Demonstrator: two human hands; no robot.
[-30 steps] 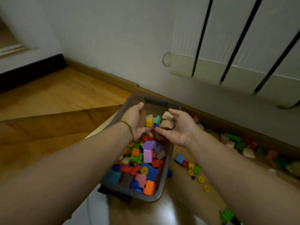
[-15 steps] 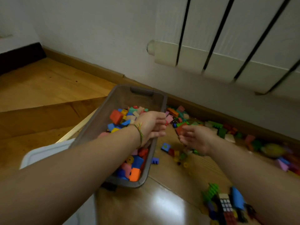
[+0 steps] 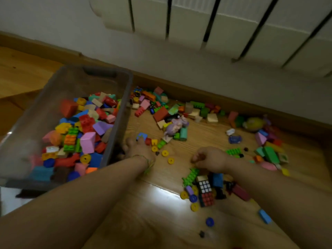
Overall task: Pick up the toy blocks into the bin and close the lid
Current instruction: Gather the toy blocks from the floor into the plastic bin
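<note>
A grey see-through bin [image 3: 125,97] stands on the wooden floor at left, more than half full of coloured toy blocks [image 3: 86,130]. My left hand [image 3: 139,149] lies low on the floor just right of the bin, its fingers reaching onto a blue block [image 3: 142,136] and a red one [image 3: 148,141]. My right hand [image 3: 211,159] hangs with curled fingers over a cluster holding a green block [image 3: 190,176] and a blue block [image 3: 217,180]; what it grips is hidden. A white lid [image 3: 9,202] shows under the bin's near corner.
Loose blocks [image 3: 161,112] are scattered along the baseboard [image 3: 233,103] from the bin to the right edge. Among them lie a purple toy figure [image 3: 176,125], a puzzle cube [image 3: 203,186], yellow discs [image 3: 170,160] and a yellowish ball [image 3: 254,124]. A white radiator [image 3: 197,24] hangs above.
Both hands have left the bin and dropped to the floor on its right. The view has swung right and down, bringing many more loose blocks into sight.
</note>
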